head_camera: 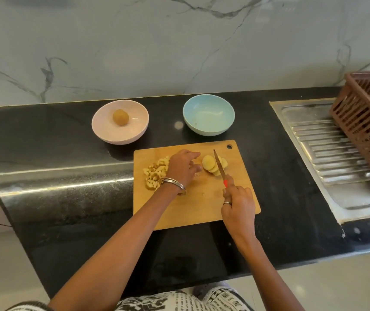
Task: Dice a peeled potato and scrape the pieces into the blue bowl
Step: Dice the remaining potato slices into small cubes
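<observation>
Right hand [238, 206], a ring on one finger, curled round the red handle of a slim steel-bladed kitchen knife [219, 166]; the forefinger lies along the handle towards the blade. The blade points away from the person and stands among a fanned row of pale yellow round potato slices [211, 165], with slices visible on both sides of it.

Left hand [182, 167], a silver metal bangle [173, 184] at the wrist, held over the board just left of the slices, fingers loosely spread and reaching towards them; it grips nothing, and contact with the slices cannot be judged.

Behind the left wrist, at the left edge of the board, a heap of small diced potato pieces [155, 173].

All of this rests on a rectangular light wooden chopping board [193, 207] with a round hanging hole in its far right corner, lying on a polished black stone countertop [67, 198].

Just beyond the board's far edge, a round pale blue bowl [208, 114], holding no potato. To its left, well apart, a round pale pink bowl [120, 123] holding one whole tan potato [120, 117].

At the right, a stainless steel ribbed sink drainboard [327, 153] carrying a brown plastic slatted basket [365, 122]. Behind the counter, a white grey-veined marble wall [157, 46].
</observation>
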